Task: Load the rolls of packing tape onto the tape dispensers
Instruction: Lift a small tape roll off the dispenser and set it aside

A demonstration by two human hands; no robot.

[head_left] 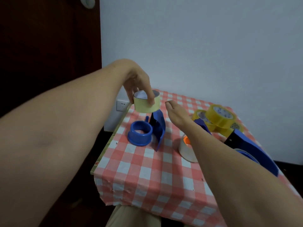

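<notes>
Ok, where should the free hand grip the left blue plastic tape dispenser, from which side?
Take the left blue plastic tape dispenser by its upright handle plate, probably from the right. Its upturned round hub should stay clear for the pale yellow tape roll held above by the left hand; the open right hand is nearest that plate.

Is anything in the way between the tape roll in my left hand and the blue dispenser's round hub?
Nothing visible. The left hand holds the tape roll in the air above the blue hub, which is bare; the right hand hovers off to the right.
</notes>
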